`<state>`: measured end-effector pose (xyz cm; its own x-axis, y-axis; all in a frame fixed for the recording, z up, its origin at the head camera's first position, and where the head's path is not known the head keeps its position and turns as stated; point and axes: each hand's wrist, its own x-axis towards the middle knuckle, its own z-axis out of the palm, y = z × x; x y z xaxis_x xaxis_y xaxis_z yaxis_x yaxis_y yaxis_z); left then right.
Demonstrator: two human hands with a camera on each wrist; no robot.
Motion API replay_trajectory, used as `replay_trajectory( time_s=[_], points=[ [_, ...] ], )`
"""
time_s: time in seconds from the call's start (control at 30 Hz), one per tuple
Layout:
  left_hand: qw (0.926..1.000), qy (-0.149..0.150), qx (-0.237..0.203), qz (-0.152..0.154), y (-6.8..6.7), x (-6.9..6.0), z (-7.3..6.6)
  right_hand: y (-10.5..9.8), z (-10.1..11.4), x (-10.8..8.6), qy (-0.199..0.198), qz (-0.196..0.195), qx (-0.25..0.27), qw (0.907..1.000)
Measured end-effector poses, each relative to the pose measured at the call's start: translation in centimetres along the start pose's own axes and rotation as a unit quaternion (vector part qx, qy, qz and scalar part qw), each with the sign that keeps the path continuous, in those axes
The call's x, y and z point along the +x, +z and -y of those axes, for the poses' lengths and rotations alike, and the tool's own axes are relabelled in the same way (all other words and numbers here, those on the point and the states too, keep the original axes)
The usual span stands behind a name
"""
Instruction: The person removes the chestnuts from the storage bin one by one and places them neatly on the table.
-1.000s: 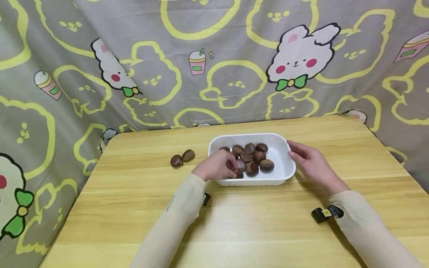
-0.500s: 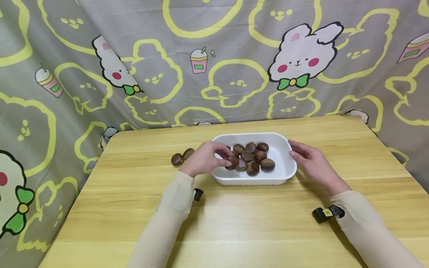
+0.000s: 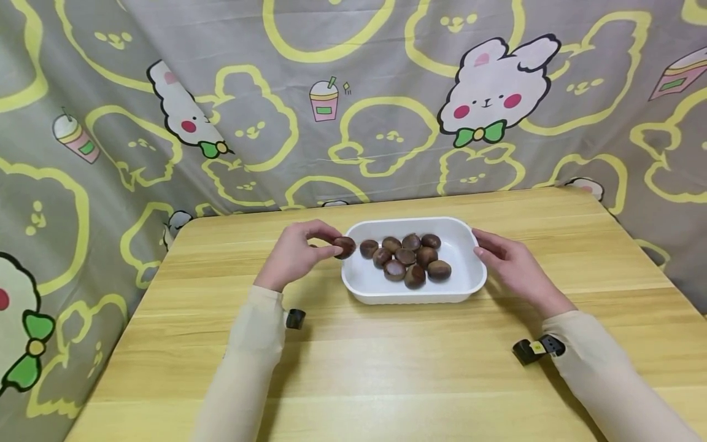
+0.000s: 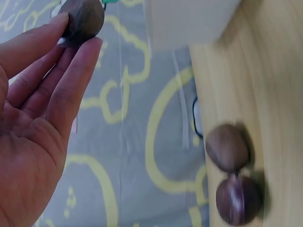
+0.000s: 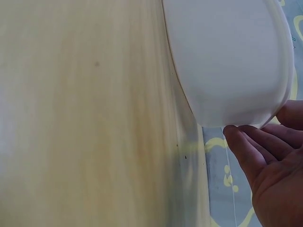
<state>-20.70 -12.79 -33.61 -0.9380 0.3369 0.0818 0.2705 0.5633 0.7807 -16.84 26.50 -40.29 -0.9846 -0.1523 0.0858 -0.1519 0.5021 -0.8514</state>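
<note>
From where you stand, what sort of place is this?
Probably an indoor tabletop workspace, perhaps a makeshift one: a wood-grain table, a cartoon-print cloth hanging behind it, and a white tray of chestnuts.

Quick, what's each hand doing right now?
Left hand: pinching one chestnut.
Right hand: holding the white tray by one end.

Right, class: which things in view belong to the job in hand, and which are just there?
Apparently in the job:
left hand, pinching a chestnut
right hand, holding the white tray by one end
chestnuts inside it
two chestnuts on the table

Just there:
patterned curtain
black wrist devices
</note>
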Motion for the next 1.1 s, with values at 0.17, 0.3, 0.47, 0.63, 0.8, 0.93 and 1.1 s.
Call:
replay_trajectory(
  time_s=[0.17,0.3,0.47,0.63,0.8,0.93,1.1],
  points=[
    [0.9989,-0.030,0.005,-0.036,-2.0,-0.9,1.1,0.0,0.0,0.1,0.000,0.002,0.002,1.0000],
    [0.9973,-0.038,0.014,-0.061,-3.6,-1.6,1.9,0.0,-0.1,0.1,0.000,-0.001,-0.002,1.0000],
    [0.9954,-0.057,0.020,-0.075,-5.4,-2.4,3.3,-0.1,0.0,0.1,0.001,-0.002,-0.008,1.0000],
    [0.9937,-0.075,0.025,-0.080,-6.9,-3.2,5.0,-0.2,0.2,0.0,0.004,0.000,-0.012,0.9999],
    [0.9886,-0.118,0.042,-0.083,-7.8,-3.9,6.5,-0.1,0.1,0.1,0.005,0.005,-0.014,0.9999],
    [0.9828,-0.145,0.063,-0.096,-8.2,-4.4,7.5,0.0,0.0,0.1,0.008,0.008,-0.014,0.9998],
    [0.9792,-0.163,0.068,-0.100,-8.4,-4.9,8.8,0.0,0.1,0.1,0.009,0.010,-0.015,0.9998]
  ],
)
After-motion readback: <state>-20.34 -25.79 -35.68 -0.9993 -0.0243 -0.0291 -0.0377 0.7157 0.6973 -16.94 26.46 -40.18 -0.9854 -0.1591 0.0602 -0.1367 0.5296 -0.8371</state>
